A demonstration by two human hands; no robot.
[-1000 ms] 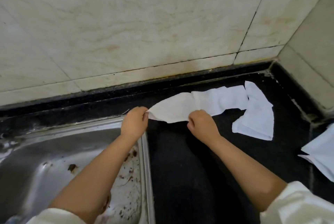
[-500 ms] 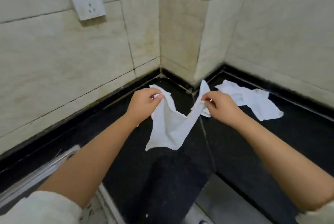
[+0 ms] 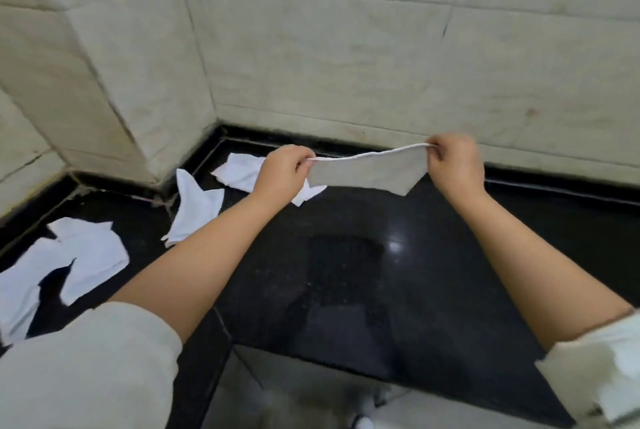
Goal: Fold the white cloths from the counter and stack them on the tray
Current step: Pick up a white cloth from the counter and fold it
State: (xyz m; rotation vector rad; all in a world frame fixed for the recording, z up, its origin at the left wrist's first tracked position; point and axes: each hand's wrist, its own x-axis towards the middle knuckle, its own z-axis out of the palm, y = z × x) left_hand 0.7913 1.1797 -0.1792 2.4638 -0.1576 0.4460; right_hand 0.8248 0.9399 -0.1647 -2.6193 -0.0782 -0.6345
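I hold one white cloth stretched in the air above the black counter. My left hand pinches its left top corner and my right hand pinches its right top corner. The cloth hangs short and flat between them. Other white cloths lie loose on the counter: one behind my left hand, one by the wall corner, and a crumpled one at the far left. No tray is in view.
Tiled walls rise right behind the counter, with a jutting pillar corner at the left. The counter's front edge runs below my arms, with light floor beneath it.
The view has swung right, away from the sink and the socket. The cloth, drooping between my hands half a second ago, is now pulled taut and lifted over the right stretch of counter.
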